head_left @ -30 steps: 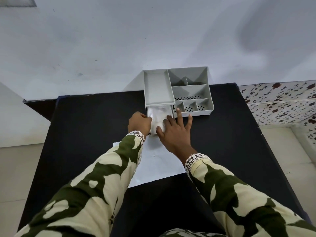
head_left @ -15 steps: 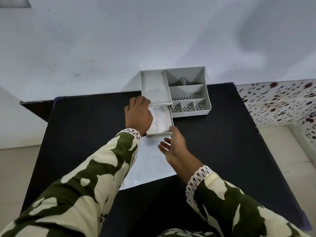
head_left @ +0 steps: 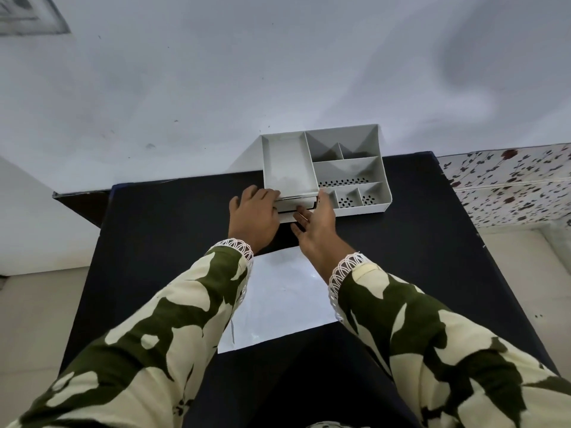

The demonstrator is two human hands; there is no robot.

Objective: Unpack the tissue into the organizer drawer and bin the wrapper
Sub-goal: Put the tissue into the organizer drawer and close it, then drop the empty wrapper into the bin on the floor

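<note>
Near edge, sleeves: 2 camo-print sleeves (head_left: 160, 322) with white lace cuffs, reaching forward over black table (head_left: 432, 242).
Wrapper: flat pale sheet, the wrapper (head_left: 278, 298), lying on table between the 2 forearms, left part under left sleeve.
Left hand: left hand (head_left: 253, 216) palm down, fingers curled onto left end of drawer front; gripping or just pressing, cannot tell.
Right hand: right hand (head_left: 316, 220) open, fingers spread narrow, palm turned inward, fingertips against right end of drawer front; nothing held.
Drawer: drawer (head_left: 295, 208) at front left of organizer, almost fully in, only a thin strip of front showing between the hands.
Tissue: not visible; inside drawer or not, cannot tell.
Organizer: grey organizer (head_left: 324, 171) at far edge of table against wall, 1 long tray on left, 6 smaller compartments on right, some with perforated floors.
Far: pale wall (head_left: 278, 72); floral-pattern surface (head_left: 509, 186) at right.
</note>
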